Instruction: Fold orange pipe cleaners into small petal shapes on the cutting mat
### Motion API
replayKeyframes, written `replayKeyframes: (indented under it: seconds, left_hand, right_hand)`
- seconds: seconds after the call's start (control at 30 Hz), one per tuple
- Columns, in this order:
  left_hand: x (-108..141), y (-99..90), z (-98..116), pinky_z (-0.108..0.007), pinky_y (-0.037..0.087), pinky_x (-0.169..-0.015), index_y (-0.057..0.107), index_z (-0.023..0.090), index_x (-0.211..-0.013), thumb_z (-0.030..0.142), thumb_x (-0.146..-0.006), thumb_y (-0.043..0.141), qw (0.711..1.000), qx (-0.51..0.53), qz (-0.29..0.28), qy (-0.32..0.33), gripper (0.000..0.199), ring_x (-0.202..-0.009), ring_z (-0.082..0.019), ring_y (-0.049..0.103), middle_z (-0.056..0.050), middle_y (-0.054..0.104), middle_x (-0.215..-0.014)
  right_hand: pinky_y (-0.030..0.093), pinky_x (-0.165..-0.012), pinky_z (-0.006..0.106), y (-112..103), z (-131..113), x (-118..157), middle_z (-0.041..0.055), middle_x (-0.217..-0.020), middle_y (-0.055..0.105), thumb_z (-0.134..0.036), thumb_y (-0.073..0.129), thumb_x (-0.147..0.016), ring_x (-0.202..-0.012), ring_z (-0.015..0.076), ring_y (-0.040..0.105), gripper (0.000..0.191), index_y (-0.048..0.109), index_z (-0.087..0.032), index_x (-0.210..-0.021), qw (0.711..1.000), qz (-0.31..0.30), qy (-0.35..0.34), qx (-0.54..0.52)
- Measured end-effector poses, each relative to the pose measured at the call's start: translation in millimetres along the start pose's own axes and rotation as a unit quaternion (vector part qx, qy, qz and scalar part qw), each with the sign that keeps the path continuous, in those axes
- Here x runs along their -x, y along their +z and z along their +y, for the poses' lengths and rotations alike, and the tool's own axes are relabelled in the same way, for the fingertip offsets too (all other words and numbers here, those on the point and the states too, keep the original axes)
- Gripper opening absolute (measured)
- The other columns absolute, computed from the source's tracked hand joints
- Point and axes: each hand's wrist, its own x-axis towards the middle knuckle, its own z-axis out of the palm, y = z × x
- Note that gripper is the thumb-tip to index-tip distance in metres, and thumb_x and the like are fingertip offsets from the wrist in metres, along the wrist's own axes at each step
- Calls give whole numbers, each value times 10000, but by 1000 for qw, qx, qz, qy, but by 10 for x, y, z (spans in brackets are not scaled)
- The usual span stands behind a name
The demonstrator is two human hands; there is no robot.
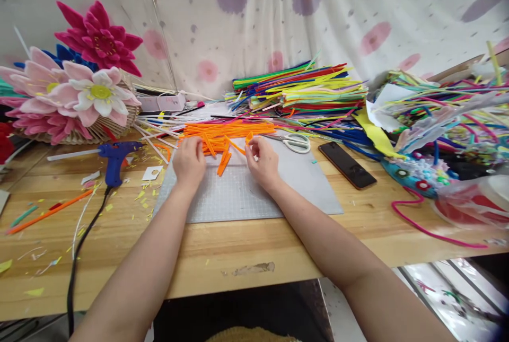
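Orange pipe cleaners (230, 129) lie in a pile across the back of a grey cutting mat (238, 199). At the left end of the pile is my left hand (189, 161), its fingers curled toward the orange stems; whether it grips any is hidden. My right hand (261, 159) pinches a bent orange pipe cleaner (248, 138) between thumb and fingers. Between the hands, a few short folded orange pieces (224, 164) rest on the mat. Scissors with pale handles (297, 143) lie just behind my right hand.
A blue glue gun (114, 161) with a black cord lies left of the mat, near felt-like flowers (95, 93). A phone (347, 165) is on the right. Bundled coloured pipe cleaners (302, 87) stack behind; a clear-and-red container (473, 201) stands at far right.
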Motion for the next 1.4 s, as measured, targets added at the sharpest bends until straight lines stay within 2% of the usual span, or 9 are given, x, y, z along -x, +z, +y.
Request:
replayKeyframes:
  seconds: [0.2, 0.43, 0.57, 0.67, 0.8, 0.93, 1.17, 1.27, 1.4]
  left_hand:
    - [78, 132, 22, -361, 357, -856, 624, 195, -881, 206, -823, 446, 998, -41, -28, 44, 188, -968, -248, 493, -105, 543, -972]
    - [56, 88, -46, -378, 351, -834, 677, 211, -845, 192, -806, 496, 988, -120, -31, 90, 186, -944, -243, 487, -76, 590, -898]
    - [57, 110, -65, -368, 363, -808, 674, 196, -885, 191, -814, 486, 987, -128, -40, 89, 201, -906, -232, 510, -80, 607, -902]
    - [63, 130, -80, -351, 378, -785, 670, 189, -888, 212, -821, 485, 987, -128, -44, 88, 198, -901, -229, 516, -79, 607, -895]
    - [75, 139, -66, -343, 386, -771, 672, 187, -878, 208, -817, 492, 984, -136, -54, 98, 191, -890, -226, 520, -75, 615, -892]
    - [86, 133, 5, -358, 380, -755, 682, 195, -844, 193, -810, 502, 976, -158, -64, 135, 183, -877, -236, 520, -78, 622, -862]
    - [125, 93, 153, -344, 389, -747, 687, 197, -854, 214, -830, 491, 977, -105, -61, 176, 199, -826, -208, 541, -70, 631, -840]
    - [135, 93, 165, -323, 405, -757, 689, 184, -843, 234, -822, 506, 990, -23, -44, 132, 190, -819, -188, 552, -65, 629, -838]
    - [146, 161, 202, -279, 433, -719, 682, 169, -816, 252, -761, 572, 982, 180, -60, -24, 148, -787, -152, 564, -55, 631, -849]
  right_hand:
    - [365, -621, 252, -35, 156, -13, 22, -627, 500, -367, 278, -887, -614, 124, 469, 372, 499, -175, -658, 988, 3, 50, -144]
    - [349, -572, 246, -47, 186, -85, -11, -605, 446, -368, 519, -768, -586, 106, 404, 215, 519, -183, -658, 972, 76, 38, -220]
    - [246, -399, 202, -85, 190, -118, -57, -608, 441, -368, 574, -715, -426, 55, 296, 224, 528, -215, -871, 866, -112, 157, -461]
    - [238, -376, 173, -81, 243, -153, -72, -748, 476, -262, 668, -601, -424, 29, 290, 530, 438, -293, -1078, 805, -154, 186, -543]
    - [417, -540, 228, -29, 351, -193, -21, -916, 466, -233, 653, -607, -596, 65, 444, 635, 397, -318, -1182, 889, -60, 122, -438]
    - [419, -784, 364, -14, 351, -173, 68, -1020, 486, -301, 619, -710, -864, 178, 474, 497, 496, -252, -1190, 989, 15, -41, -138]
    - [329, -772, 375, 0, 166, -100, 88, -815, 563, -399, 465, -860, -837, 211, 429, 313, 700, -208, -783, 979, -67, -170, 92]
    - [328, -776, 371, 12, 133, -99, 92, -876, 553, -393, 521, -828, -880, 217, 431, 276, 706, -203, -753, 984, -74, -152, 64]
    - [364, -671, 305, 54, 113, -116, 26, -691, 524, -388, 510, -822, -691, 142, 469, 269, 646, -178, -725, 965, -207, -43, -154]
